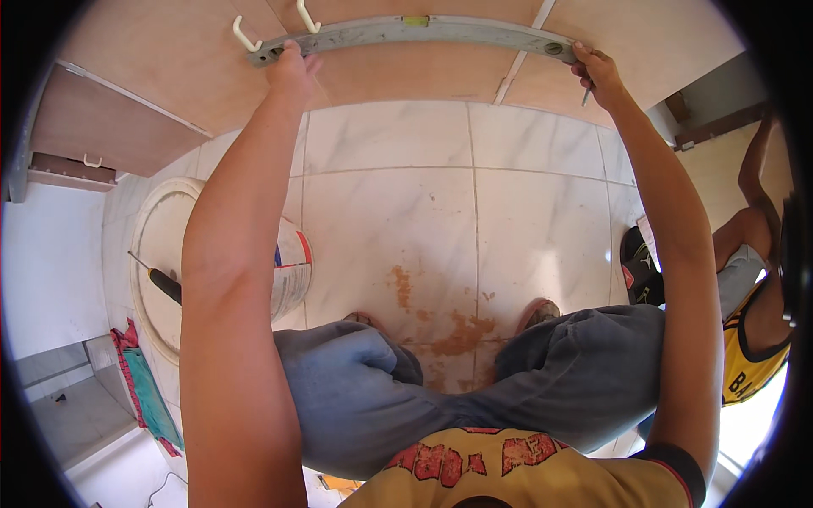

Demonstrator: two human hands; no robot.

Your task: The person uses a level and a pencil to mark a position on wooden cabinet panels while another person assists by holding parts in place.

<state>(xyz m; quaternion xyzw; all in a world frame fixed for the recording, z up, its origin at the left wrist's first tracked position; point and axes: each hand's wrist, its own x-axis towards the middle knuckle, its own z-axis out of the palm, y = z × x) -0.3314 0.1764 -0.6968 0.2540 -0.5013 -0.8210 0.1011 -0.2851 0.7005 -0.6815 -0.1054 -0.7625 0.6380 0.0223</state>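
Long grey metal level (406,32) against smooth wood panel (406,80)

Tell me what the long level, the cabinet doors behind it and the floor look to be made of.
Level: likely aluminium, dull grey, scuffed, with a green vial.
Cabinet doors: apparently laminated board, smooth pinkish-beige with faint grain.
Floor: glossy ceramic or marble-look tile, grey-veined white, with grout lines and rusty stains.

Long matt grey metal spirit level (406,32), smooth pale laminated wood cabinet panel (169,59), glossy white marbled floor tiles (398,186), rust-stained
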